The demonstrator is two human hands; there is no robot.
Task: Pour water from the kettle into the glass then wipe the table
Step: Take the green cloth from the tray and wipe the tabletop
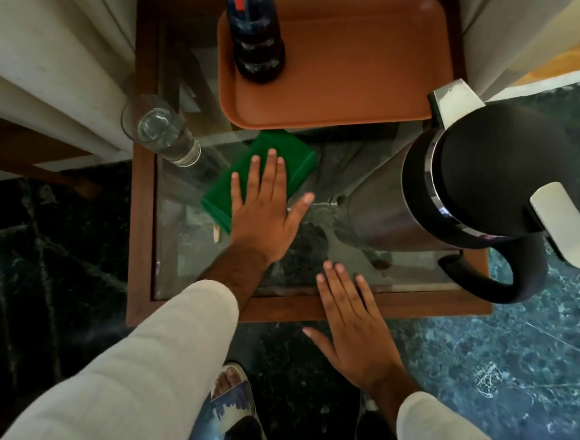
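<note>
A folded green cloth (279,157) lies on the glass top of a small wooden-framed table (142,230). My left hand (265,211) presses flat on the cloth with fingers spread. My right hand (353,330) hovers open over the table's near edge, holding nothing. A tall clear glass (161,131) with water in it stands at the table's left side. The black and steel kettle (483,185) stands on the right side, lid shut, handle toward me.
An orange-brown tray (354,63) sits at the back of the table with a dark bottle (257,35) on it. Pale curtains hang behind and to the left. Dark green marble floor surrounds the table. My sandalled feet are below.
</note>
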